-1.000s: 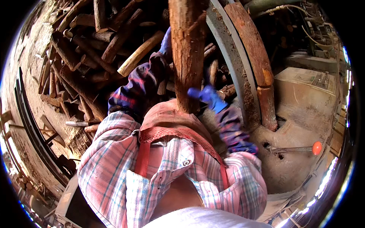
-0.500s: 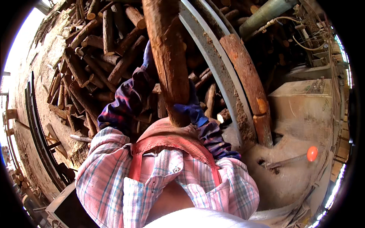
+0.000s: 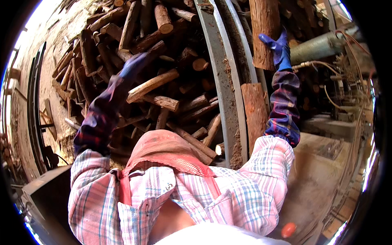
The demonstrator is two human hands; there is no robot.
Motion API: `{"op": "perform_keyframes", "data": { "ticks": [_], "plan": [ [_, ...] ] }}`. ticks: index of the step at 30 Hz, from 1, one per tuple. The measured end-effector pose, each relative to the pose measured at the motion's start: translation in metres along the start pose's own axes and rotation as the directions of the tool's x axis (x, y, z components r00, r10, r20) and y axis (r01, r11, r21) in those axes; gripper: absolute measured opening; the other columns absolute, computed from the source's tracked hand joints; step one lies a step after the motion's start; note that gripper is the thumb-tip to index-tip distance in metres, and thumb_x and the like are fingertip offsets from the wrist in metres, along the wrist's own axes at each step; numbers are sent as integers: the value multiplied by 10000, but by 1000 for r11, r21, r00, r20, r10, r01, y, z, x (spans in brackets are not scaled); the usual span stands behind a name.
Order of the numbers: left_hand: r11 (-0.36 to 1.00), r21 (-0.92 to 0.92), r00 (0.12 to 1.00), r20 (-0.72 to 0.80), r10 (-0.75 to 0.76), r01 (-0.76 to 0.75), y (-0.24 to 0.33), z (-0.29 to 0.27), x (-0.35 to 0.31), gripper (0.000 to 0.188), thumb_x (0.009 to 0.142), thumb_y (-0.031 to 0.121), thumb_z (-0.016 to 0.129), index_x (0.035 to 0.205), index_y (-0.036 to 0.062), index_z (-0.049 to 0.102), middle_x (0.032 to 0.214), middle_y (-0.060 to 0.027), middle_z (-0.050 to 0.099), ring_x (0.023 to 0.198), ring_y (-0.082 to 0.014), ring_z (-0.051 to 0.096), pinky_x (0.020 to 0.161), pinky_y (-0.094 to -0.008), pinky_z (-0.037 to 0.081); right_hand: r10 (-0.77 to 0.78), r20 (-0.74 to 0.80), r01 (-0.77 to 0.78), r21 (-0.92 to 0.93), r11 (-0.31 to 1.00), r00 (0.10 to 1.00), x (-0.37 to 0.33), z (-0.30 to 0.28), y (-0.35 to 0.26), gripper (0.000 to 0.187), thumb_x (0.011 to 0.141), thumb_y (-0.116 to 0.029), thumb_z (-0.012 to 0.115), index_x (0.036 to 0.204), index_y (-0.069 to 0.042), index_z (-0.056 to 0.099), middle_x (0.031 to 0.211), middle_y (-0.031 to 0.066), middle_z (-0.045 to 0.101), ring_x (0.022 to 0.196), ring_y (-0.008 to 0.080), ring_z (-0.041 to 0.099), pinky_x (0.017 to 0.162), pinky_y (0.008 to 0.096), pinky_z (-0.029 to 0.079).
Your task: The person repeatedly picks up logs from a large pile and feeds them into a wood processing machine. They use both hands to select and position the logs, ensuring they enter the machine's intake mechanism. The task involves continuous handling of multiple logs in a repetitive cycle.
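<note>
My right hand (image 3: 279,50), in a blue glove, lies against the right side of a thick reddish-brown log (image 3: 263,24). Its thumb is stretched across the bark, and the fingers go along the log's right side. Nearer to me, a second log (image 3: 253,110) lies in line with it beside the metal rails (image 3: 228,77). My left hand (image 3: 132,66), also gloved in blue, is in the air over the heap of cut logs (image 3: 163,20). Motion smears its fingers, and nothing shows in it.
A thick metal cylinder (image 3: 316,51) with hoses stands right of the logs. An orange-red knob (image 3: 288,230) shows at lower right, near a dusty metal surface (image 3: 314,175). Dark upright bars (image 3: 36,110) stand on the left, and a box-like metal edge (image 3: 45,183) is at lower left.
The big log has moved from in front of my body to the right, beyond the second log. My left hand has come off it and swung left; my right hand stays on it.
</note>
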State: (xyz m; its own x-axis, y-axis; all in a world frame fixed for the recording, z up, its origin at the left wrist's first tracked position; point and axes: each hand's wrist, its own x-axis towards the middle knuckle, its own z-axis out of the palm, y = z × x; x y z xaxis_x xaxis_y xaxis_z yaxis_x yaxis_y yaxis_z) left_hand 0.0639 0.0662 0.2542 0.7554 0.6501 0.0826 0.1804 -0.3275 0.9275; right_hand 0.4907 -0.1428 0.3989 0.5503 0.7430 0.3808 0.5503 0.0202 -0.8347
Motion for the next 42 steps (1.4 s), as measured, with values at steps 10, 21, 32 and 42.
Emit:
{"op": "perform_keyframes", "data": {
  "ticks": [10, 21, 32, 42],
  "plan": [
    [311, 151, 344, -333, -878, 938, -238, -56, -532, 389, 894, 324, 519, 1140, 33, 599, 996, -136, 650, 906, -211, 593, 798, -331, 459, 507, 101, -270, -749, 605, 856, -73, 52, 161, 1041, 636, -508, 774, 1437, -141, 220, 1269, 225, 512, 1183, 389, 487, 1001, 438, 390],
    [560, 229, 595, -125, -794, 796, -239, 52, -497, 333, 872, 340, 601, 1064, 73, 650, 776, -46, 635, 643, -145, 563, 564, -301, 441, 487, 23, -336, -694, 636, 873, -126, 10, 170, 1033, 635, -412, 813, 1424, -39, 260, 1332, 217, 459, 1201, 331, 472, 1011, 395, 367],
    [325, -253, 381, 217, -899, 911, -310, 54, -325, 355, 836, 386, 657, 923, 43, 676, 717, 1, 602, 616, -111, 519, 554, -280, 420, 217, -127, -168, -969, 182, 968, -180, 96, 121, 874, 697, -573, 711, 1336, -52, 419, 1305, 213, 476, 1229, 347, 446, 1049, 434, 349],
    [116, -421, 381, 628, -679, 900, -390, 25, -342, 214, 890, 315, 576, 758, 148, 600, 696, 35, 547, 580, -109, 479, 507, -283, 366, 881, -224, -904, -5, 427, 417, -598, 310, 139, 576, 784, -346, 705, 1188, 28, 536, 1116, 175, 603, 1020, 302, 575, 913, 375, 445]
  ]
}}
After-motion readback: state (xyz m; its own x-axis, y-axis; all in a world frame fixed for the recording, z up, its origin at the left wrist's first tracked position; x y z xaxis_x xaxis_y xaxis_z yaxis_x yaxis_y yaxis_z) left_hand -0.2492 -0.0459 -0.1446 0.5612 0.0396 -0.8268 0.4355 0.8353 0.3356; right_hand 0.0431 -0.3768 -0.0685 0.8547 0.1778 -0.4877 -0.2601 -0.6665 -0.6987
